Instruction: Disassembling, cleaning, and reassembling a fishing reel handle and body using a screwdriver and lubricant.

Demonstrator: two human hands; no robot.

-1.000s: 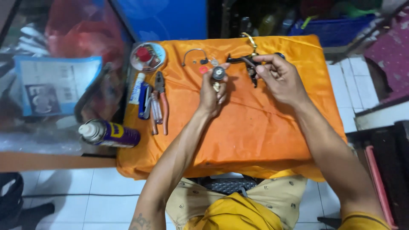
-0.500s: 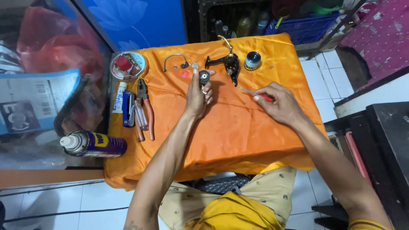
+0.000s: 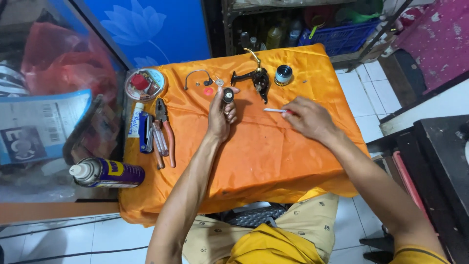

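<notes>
Reel-servicing step, mid-frame: my left hand (image 3: pixel 221 115) grips a small dark round part (image 3: pixel 228 94), my right hand (image 3: pixel 309 117) pinches a thin white-and-red tool (image 3: pixel 276 111); next, I judge, bringing its tip to the part.

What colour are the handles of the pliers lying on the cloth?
Orange-red, seen in the head view: the pliers lie left of the left hand.
</notes>
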